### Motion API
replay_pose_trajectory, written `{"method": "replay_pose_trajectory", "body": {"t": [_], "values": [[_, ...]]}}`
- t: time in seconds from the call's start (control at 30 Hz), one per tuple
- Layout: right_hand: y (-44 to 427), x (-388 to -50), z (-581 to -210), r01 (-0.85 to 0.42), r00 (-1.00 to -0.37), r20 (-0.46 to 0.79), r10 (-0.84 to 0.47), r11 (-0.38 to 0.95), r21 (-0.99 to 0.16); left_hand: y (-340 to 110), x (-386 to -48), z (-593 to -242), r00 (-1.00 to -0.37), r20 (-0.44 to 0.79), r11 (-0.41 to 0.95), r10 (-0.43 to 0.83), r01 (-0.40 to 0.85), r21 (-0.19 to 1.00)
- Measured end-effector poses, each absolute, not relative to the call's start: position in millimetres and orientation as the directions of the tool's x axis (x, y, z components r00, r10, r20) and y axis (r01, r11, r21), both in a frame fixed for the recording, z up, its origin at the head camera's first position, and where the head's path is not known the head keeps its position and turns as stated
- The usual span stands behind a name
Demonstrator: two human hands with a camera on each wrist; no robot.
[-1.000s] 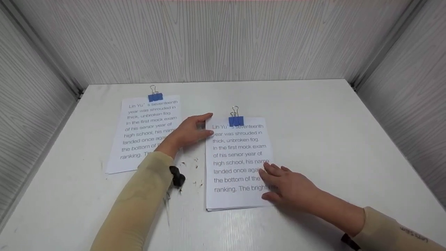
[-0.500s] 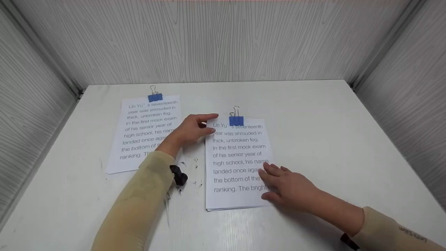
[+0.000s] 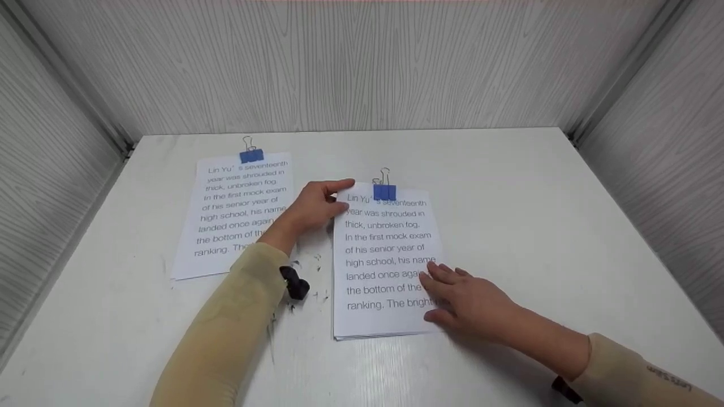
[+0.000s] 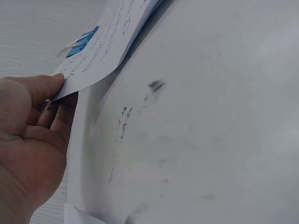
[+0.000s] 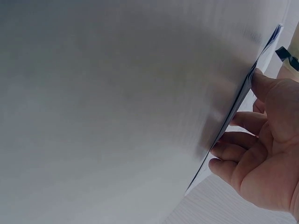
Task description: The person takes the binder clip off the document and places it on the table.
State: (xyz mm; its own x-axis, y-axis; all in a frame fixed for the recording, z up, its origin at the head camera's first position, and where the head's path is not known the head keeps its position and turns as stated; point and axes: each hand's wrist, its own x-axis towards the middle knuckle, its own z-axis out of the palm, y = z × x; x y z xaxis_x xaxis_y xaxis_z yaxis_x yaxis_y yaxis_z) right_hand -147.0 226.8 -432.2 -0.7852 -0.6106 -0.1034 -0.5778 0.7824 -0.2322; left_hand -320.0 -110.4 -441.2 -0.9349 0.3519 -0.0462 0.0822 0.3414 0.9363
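Observation:
A stack of printed sheets [image 3: 384, 271] lies at the middle of the table, a blue binder clip [image 3: 384, 192] on its top edge. My left hand [image 3: 311, 209] pinches the stack's top left corner; in the left wrist view the thumb of that hand [image 4: 32, 140] lies on the sheet [image 4: 100, 60], fingers beneath, and the corner is lifted and bent. My right hand [image 3: 475, 305] rests on the lower right edge, fingers spread over the paper. From the right wrist, the hand's [image 5: 266, 140] fingertips touch the stack's edge [image 5: 238, 100].
A second clipped stack [image 3: 237, 215] with its own blue clip [image 3: 251, 155] lies to the left, partly behind my left forearm. Dark smudges [image 4: 156, 85] mark the white table [image 3: 509, 198] between the stacks. Grey wood-patterned walls [image 3: 362, 68] stand behind and at both sides.
The left hand has taken hold of the near stack's top left corner and raised it, and the clip has risen slightly with it. The right hand stays at the lower right edge.

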Motion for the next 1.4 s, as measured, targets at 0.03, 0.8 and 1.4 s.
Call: {"method": "replay_pose_trajectory", "body": {"t": [0.03,0.8,1.4], "values": [[227,-147,-432,-0.58,-0.784,-0.101,-0.612,0.781,-0.231,-110,-319,-440,-0.937,-0.041,0.331,0.348,0.081,0.94],[240,-196,-386,-0.486,-0.861,0.105,-0.497,0.748,-0.452,-102,-296,-419,-0.961,0.041,0.286,0.273,0.122,0.95],[242,-332,-357,-0.282,-0.904,0.147,-0.402,0.302,-0.911,-93,-284,-411,-0.94,0.127,0.2,0.318,0.197,0.96]]}}
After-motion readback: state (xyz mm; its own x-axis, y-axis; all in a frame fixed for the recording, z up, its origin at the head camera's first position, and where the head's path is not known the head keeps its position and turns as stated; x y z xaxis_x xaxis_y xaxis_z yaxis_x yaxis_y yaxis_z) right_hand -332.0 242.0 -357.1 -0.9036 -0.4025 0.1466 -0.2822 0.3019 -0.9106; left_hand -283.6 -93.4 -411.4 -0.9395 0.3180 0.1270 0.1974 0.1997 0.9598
